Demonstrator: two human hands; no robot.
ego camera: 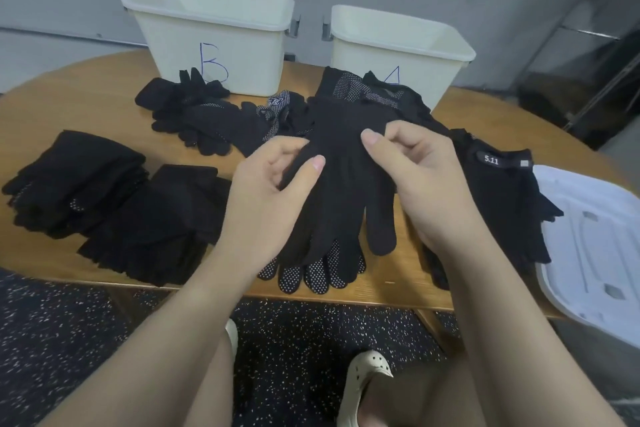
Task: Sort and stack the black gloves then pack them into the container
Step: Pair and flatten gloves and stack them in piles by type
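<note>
Sorting midway: both hands, left (273, 191) and right (415, 180), pinch a glove (346, 184); stacks (114, 204) formed, bins (214, 35) unfilled, pile (207, 121) unsorted.

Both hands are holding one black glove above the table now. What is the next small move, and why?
Probably lay the held glove flat on the dotted glove beneath it. The left hand and right hand each pinch an edge, it hangs spread with fingers toward the person, and both bins, B and the other, look empty, so stacking seems unfinished.
</note>
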